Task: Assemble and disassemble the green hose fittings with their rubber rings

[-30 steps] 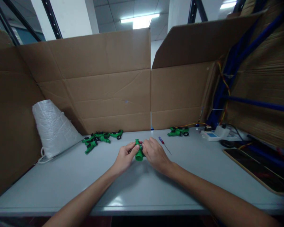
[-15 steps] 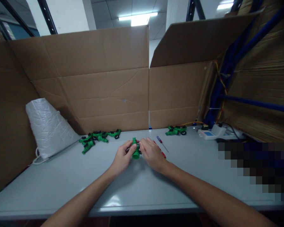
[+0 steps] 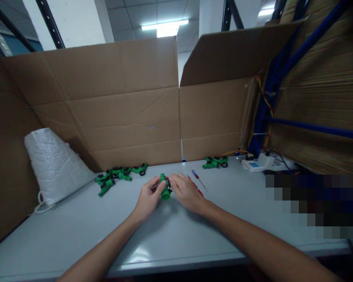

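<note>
My left hand [image 3: 148, 197] grips a green plastic toy piece [image 3: 165, 192] with a round, flared near end, thumb lying along its side. Curled against the piece's right side are the fingers of my right hand [image 3: 186, 192]; small black parts show between them and the green body. Both hands are just above the table, the piece pointing toward me. Just beyond my right hand lie a screwdriver [image 3: 195, 174] with a blue and red handle and a red tool [image 3: 199, 192], partly hidden by that hand.
Several similar green toys with black wheels [image 3: 120, 172] lie at the back left of the grey table [image 3: 76, 227]. Another green toy [image 3: 214, 162] rests at the back right, near a white power strip [image 3: 257, 164]. A white wrapped bundle [image 3: 54, 168] stands left. Cardboard walls [image 3: 129, 117] enclose the back.
The whole view has shifted, so everything sits slightly further left. The green piece leans a little more to the left in my hands. Both hands keep their hold.
</note>
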Motion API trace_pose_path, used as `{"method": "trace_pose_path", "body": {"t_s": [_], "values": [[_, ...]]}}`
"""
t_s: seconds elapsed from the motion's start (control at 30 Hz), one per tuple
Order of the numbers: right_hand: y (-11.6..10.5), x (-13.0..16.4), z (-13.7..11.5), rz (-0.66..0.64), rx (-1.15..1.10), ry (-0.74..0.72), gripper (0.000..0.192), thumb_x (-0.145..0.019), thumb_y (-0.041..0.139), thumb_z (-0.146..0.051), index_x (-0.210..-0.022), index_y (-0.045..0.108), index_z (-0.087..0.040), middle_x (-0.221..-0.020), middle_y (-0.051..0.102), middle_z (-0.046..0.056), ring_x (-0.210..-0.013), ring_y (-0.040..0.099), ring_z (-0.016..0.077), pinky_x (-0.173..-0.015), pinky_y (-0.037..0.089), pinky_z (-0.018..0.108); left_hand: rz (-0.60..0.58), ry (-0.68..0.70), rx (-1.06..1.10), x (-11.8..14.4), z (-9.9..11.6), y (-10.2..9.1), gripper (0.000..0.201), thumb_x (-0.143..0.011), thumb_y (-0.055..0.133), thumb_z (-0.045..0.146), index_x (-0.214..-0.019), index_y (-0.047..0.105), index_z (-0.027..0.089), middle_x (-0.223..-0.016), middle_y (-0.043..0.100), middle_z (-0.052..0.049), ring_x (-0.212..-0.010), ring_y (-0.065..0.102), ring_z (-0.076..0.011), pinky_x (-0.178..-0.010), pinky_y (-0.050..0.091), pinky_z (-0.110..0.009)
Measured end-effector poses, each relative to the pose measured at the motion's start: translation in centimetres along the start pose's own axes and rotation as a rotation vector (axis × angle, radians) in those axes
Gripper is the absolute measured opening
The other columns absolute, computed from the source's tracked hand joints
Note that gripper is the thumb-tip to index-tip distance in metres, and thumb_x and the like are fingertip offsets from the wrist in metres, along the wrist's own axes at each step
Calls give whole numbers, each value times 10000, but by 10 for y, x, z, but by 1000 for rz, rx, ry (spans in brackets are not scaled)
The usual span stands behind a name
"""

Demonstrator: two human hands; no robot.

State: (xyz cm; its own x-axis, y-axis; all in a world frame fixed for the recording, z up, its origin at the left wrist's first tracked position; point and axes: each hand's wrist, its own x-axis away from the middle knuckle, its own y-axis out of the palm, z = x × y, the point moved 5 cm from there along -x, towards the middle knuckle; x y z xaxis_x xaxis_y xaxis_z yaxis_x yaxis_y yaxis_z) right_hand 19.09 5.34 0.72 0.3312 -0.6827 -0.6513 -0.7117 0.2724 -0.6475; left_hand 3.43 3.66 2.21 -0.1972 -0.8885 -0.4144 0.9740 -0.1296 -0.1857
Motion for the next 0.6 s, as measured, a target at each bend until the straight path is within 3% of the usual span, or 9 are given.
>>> {"method": "trace_pose_path", "body": {"t_s": [0.3, 0.43, 0.53, 0.6], "values": [[0, -2, 7, 7, -27, 42, 362, -1132, 330, -312, -852, 541, -222, -795, 593, 24, -786, 552, 202, -733, 371, 323, 72, -28, 12, -4, -3, -8, 402, -909, 752, 503, -1085, 780, 143, -966, 754, -68, -866, 644, -203, -798, 493, -277], [-1, -3, 13, 8, -28, 68, 369, -1127, 324, -302, -835, 533, -220, -763, 567, 12, -754, 543, 194, -722, 362, 318, 129, -78, 98, -9, -17, -16, 453, -902, 760, 526, -1129, 775, 135, -1063, 764, -91, -958, 671, -217, -874, 502, -289], [-1, -4, 13, 0, -17, 80, 353, -1119, 344, -296, -832, 537, -220, -751, 553, 6, -750, 539, 194, -721, 353, 317, 114, -150, 239, -10, -29, -16, 498, -917, 724, 572, -1166, 736, 141, -1033, 754, -86, -918, 698, -211, -864, 524, -303], [0, -4, 10, -15, -30, 77, 341, -1115, 360, -297, -835, 540, -221, -759, 559, 7, -763, 545, 195, -727, 354, 315, 132, -114, 240, -8, -28, -17, 492, -948, 671, 596, -1186, 702, 167, -1041, 742, -75, -939, 701, -213, -903, 526, -320]]}}
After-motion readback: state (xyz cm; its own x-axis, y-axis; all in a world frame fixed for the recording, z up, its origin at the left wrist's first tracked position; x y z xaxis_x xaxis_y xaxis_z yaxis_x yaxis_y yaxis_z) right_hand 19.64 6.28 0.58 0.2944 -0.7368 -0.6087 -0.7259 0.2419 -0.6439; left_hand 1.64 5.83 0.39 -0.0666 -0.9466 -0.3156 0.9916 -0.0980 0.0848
